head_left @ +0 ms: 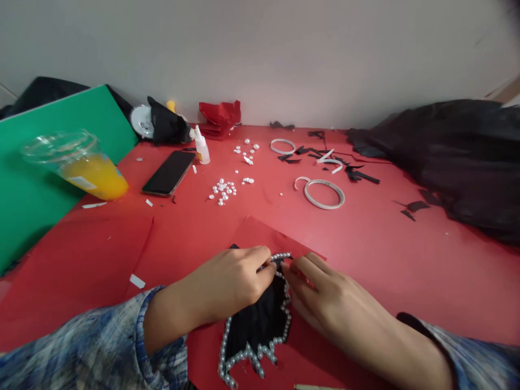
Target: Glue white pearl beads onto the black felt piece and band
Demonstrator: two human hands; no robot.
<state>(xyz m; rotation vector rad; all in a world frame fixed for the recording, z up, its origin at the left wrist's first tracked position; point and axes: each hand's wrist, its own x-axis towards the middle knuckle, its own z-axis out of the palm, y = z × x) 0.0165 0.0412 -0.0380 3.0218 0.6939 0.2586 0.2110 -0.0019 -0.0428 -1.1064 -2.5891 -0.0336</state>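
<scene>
Left hand: my left hand (227, 281) is curled into a loose fist, fingertips pinched down on the top edge of the black pleated piece (255, 319); I cannot tell whether a pearl sits between them.
Right hand: my right hand (325, 298) lies flatter, its fingers (303, 269) nearly closed and touching the same top edge just beside my left fingertips.
Black piece: it lies flat on a red sheet (260, 233) right in front of me, between my two hands, partly hidden under my left hand.
Pearl trim (284, 319): a row of pearls runs along the piece's right side, its jagged lower edge and its top.
Loose pearls (223, 189): scattered farther back on the red table (406, 249), well apart from my hands.
Glue bottle (202, 146): upright, just beside a dark phone (169, 172).
White rings (324, 194): behind the red sheet, near black paper scraps (357, 174).
Far left: a tilted plastic cup (81, 162) holding orange liquid rests against a green board (49, 162).
Far right: a heap of black cloth (459, 157).
</scene>
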